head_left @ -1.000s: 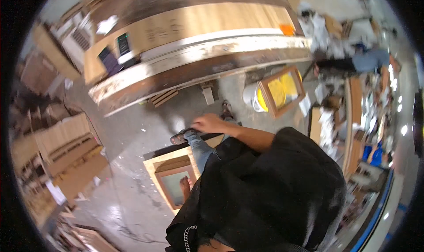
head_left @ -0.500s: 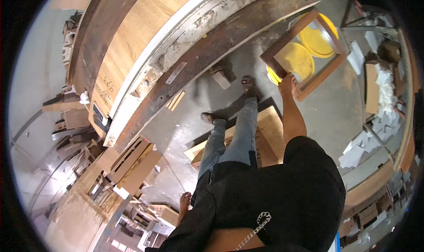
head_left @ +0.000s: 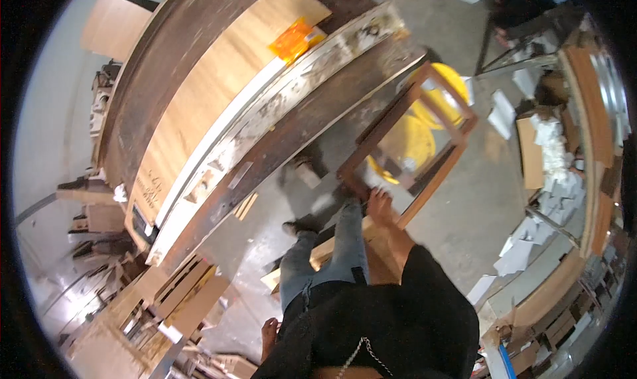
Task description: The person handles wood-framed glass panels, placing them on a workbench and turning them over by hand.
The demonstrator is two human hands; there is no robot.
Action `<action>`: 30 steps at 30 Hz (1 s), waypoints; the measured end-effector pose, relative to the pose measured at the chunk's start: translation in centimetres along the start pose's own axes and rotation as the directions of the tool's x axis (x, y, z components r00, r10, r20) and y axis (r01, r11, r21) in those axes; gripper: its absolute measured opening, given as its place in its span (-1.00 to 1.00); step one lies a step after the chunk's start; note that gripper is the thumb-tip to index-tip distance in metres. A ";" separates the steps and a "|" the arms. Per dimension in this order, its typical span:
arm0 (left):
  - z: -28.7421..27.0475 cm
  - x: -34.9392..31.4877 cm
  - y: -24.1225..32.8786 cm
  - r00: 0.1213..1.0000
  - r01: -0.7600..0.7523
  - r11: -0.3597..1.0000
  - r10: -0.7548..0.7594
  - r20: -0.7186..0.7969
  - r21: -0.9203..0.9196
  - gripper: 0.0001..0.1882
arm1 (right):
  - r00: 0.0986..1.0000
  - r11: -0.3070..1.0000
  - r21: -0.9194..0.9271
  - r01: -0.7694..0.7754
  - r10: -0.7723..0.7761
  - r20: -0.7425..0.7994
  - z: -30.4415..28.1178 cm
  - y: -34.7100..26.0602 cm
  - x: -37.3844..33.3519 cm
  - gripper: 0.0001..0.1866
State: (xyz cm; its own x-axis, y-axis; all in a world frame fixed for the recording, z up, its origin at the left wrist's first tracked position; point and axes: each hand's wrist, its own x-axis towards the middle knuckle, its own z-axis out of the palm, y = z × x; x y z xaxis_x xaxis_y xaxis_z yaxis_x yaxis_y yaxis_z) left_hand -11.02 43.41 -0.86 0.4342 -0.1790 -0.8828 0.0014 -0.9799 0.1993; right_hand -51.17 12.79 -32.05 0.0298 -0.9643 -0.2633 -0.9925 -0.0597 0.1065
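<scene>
— Gripping the lower corner of the wooden frame (head_left: 406, 140) now, is that the right hand (head_left: 379, 200)?

— Yes. The fingers are closed over the frame's near rail, so the hand is holding it. Half a second ago that hand was only reaching up to the frame's edge; a second ago it was down by a smaller wooden frame on the floor.

— So the frame has been picked up?

— It looks tilted up off the concrete floor (head_left: 458, 206), standing on edge beside the long workbench (head_left: 219, 133), with the yellow bucket (head_left: 424, 137) showing through its opening. I judge the lift has begun and the frame's weight is on one hand.

— And the left hand (head_left: 268, 332)?

— It hangs low by the person's hip, fingers loose and open, holding nothing, near the stacked wooden pieces (head_left: 179, 293) at lower left.

— Anything else close by?

— Another flat wooden frame (head_left: 318, 253) lies under the person's legs, and an orange packet (head_left: 295, 39) sits on the plywood sheet (head_left: 212, 100) on the bench.
</scene>
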 end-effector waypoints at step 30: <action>13.2 15.3 -5.5 0.946 0.155 0.901 -0.254 -0.202 -0.405 -0.47 | 0.302 0.327 0.460 0.826 -0.944 0.129 -43.8 -17.8 -7.7 -0.69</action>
State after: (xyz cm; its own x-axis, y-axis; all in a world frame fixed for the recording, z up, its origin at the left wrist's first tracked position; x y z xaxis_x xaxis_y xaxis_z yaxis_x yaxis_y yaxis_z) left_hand -16.30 44.86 -21.06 0.5926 0.0976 -0.7995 0.4339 -0.8750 0.2148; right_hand -28.55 10.00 10.10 0.9311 -0.2018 -0.3037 -0.3544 -0.6970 -0.6234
